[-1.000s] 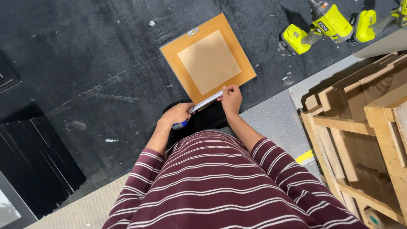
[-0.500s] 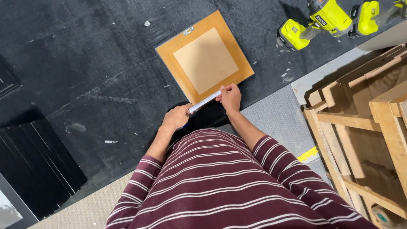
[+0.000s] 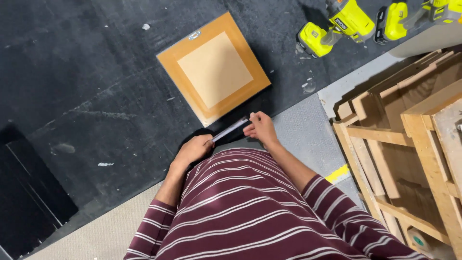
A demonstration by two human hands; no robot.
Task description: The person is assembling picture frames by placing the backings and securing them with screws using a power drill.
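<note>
The person's left hand (image 3: 192,150) is closed around 1 end of a slim, flat, silvery ruler-like strip (image 3: 230,130), and the right hand (image 3: 260,129) pinches the other end with its fingertips, so the strip spans the gap between both hands. It is held tilted, just short of the near edge of a square orange-brown wooden panel with a paler square inset (image 3: 214,70), which lies flat on the black mat (image 3: 86,86) beyond the hands.

Judging from how things lie, the work is at an early stage: the strip is in hand and brought near the panel, but it does not rest on the panel face, and no mark on the panel can be made out. Whether the strip touches the panel's near edge cannot be told.

Beyond the right hand and farther off, 2 yellow-green cordless power tools (image 3: 337,26) lie on the mat, well apart from the panel. To the outside of the right hand stands a stack of bare wooden frames (image 3: 409,139) on a grey floor (image 3: 308,130) with a short yellow stripe (image 3: 338,173). Nothing lies between the hands and the panel; the person's striped maroon shirt (image 3: 250,212) fills the near view.
</note>
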